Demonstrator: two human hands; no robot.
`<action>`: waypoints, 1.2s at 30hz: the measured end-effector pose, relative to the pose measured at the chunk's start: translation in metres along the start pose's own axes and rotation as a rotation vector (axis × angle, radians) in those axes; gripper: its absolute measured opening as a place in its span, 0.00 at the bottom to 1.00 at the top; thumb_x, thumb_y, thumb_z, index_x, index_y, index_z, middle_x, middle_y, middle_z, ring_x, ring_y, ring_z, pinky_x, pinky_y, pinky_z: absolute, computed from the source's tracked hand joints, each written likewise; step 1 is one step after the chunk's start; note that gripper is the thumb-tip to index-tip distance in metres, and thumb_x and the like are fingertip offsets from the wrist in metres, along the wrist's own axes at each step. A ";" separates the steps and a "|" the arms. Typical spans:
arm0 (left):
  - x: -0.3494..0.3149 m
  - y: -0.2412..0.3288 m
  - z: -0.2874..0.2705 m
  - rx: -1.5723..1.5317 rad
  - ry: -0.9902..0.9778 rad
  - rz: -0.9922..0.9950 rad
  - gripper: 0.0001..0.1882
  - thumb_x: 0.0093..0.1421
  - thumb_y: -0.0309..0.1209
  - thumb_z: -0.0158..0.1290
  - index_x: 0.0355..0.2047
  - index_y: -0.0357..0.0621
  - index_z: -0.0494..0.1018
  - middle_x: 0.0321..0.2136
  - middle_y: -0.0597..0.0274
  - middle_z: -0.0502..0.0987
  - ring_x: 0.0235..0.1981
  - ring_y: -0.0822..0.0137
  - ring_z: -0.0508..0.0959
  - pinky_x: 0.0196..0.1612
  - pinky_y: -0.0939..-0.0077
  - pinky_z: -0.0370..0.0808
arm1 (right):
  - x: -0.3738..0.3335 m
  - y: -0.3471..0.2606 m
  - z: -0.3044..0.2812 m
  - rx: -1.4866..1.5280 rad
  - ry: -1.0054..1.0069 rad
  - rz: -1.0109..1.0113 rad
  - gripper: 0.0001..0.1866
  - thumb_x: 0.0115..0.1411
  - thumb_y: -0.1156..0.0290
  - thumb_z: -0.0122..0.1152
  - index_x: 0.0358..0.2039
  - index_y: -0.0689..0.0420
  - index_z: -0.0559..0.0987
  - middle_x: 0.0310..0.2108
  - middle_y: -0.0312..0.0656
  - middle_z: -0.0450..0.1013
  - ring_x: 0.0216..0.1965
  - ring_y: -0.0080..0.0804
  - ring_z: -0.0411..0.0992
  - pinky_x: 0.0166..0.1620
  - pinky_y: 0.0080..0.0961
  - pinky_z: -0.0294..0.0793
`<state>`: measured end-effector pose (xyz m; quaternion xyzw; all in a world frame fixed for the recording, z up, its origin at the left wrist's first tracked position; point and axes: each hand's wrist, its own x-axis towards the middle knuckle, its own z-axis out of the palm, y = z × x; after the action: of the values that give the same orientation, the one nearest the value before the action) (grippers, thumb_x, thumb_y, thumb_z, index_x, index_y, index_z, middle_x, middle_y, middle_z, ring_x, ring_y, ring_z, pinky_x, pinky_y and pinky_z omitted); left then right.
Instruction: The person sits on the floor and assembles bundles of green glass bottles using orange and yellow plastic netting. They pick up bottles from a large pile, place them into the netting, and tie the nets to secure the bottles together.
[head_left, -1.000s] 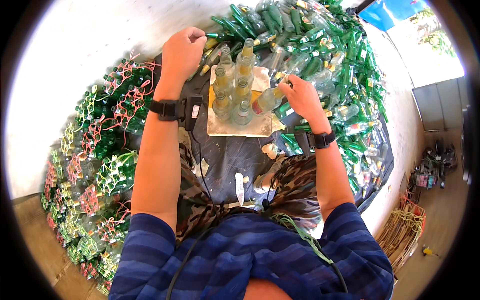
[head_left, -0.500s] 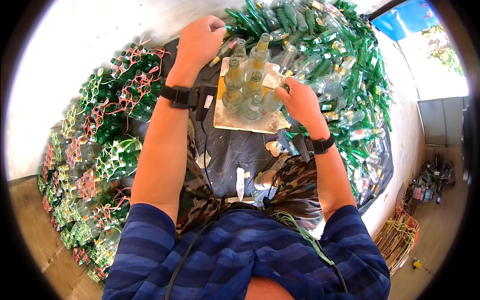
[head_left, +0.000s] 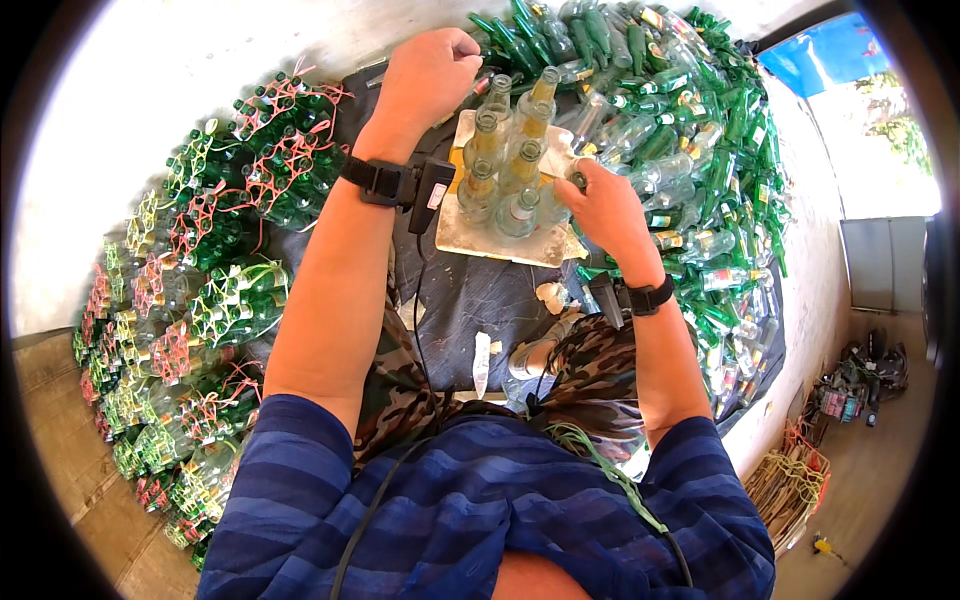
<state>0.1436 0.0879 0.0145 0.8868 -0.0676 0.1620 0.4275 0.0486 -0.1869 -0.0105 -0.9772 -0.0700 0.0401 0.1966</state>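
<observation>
My left hand [head_left: 428, 78] is curled closed at the far end, beside green bottles [head_left: 515, 55] in the heap. Whatever its fingers hold, if anything, is hidden behind them. On a worn, pale board [head_left: 500, 245] stand several clear glass bottles [head_left: 518, 212], upright and close together, some with yellowish labels around the neck. At the board's right side, my right hand [head_left: 608, 205] grips the neck of a clear glass bottle [head_left: 553, 207] next to this group.
Loose green and clear bottles [head_left: 690, 180] heap up from the far side round to the right. Bottle bundles tied with pink and yellow-green strips [head_left: 240, 300] are stacked at left. A dark sheet [head_left: 465, 310] covers the floor between my legs. A wooden bundle [head_left: 785, 490] lies lower right.
My left hand has shifted slightly right along the far heap, its fingers still curled. My right hand stays at the bottle by the board. The whole view has shifted a little.
</observation>
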 end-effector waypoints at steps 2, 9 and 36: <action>-0.001 -0.001 0.001 0.016 -0.012 0.002 0.12 0.61 0.35 0.57 0.40 0.44 0.85 0.36 0.52 0.87 0.40 0.49 0.85 0.47 0.59 0.81 | -0.001 0.002 -0.001 0.020 -0.004 -0.008 0.22 0.64 0.54 0.66 0.43 0.62 0.78 0.30 0.58 0.79 0.36 0.63 0.78 0.39 0.52 0.77; -0.001 -0.002 0.001 0.020 -0.075 -0.003 0.13 0.64 0.35 0.59 0.43 0.41 0.83 0.34 0.56 0.87 0.31 0.59 0.85 0.41 0.66 0.80 | -0.002 0.009 0.000 0.094 -0.002 -0.046 0.24 0.62 0.55 0.72 0.43 0.63 0.77 0.26 0.58 0.75 0.31 0.63 0.75 0.34 0.47 0.73; -0.002 -0.002 0.007 -0.018 -0.111 -0.008 0.13 0.65 0.33 0.59 0.44 0.39 0.82 0.36 0.56 0.87 0.29 0.64 0.85 0.35 0.70 0.80 | 0.024 0.146 -0.049 0.325 0.046 0.259 0.16 0.61 0.59 0.71 0.41 0.57 0.84 0.23 0.38 0.76 0.25 0.26 0.74 0.31 0.30 0.73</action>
<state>0.1442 0.0835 0.0085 0.8908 -0.0890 0.1101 0.4318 0.0952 -0.3353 -0.0234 -0.9341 0.0683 0.0535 0.3464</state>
